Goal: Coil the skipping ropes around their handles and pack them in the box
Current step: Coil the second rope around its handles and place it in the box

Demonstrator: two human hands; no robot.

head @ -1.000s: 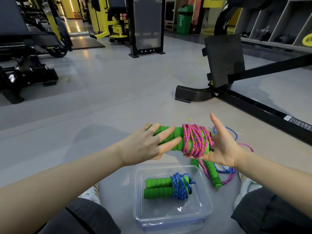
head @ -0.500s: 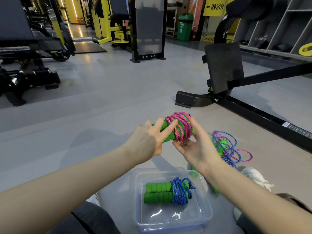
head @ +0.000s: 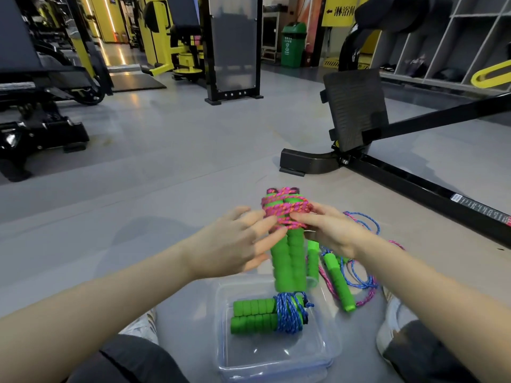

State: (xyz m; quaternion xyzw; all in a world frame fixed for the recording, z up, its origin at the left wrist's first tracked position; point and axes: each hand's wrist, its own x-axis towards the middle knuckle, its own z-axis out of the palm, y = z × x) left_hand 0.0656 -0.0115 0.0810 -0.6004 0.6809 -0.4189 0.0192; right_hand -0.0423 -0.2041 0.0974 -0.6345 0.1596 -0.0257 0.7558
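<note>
I hold a pair of green foam handles wound with pink rope [head: 287, 258] upright, just above the clear plastic box [head: 327, 355]. My left hand [head: 235, 244] presses straight fingers against the bundle's left side. The fingers of my right hand [head: 329, 230] pinch the pink coil at the top from the right. Inside the box lies another green-handled pair wound with blue rope [head: 276, 315]. On the floor to the right of the box lie loose blue and pink ropes [head: 359, 283] with uncoiled green handles [head: 338, 283].
I sit on a grey gym floor with my knees and shoes on either side of the box. A black exercise machine with a footplate [head: 356, 111] and a long rail stands at the right. More gym machines stand far left and behind.
The pink-wound bundle has turned from lying sideways to upright and come down toward the box. Both hands have shifted to its top end.
</note>
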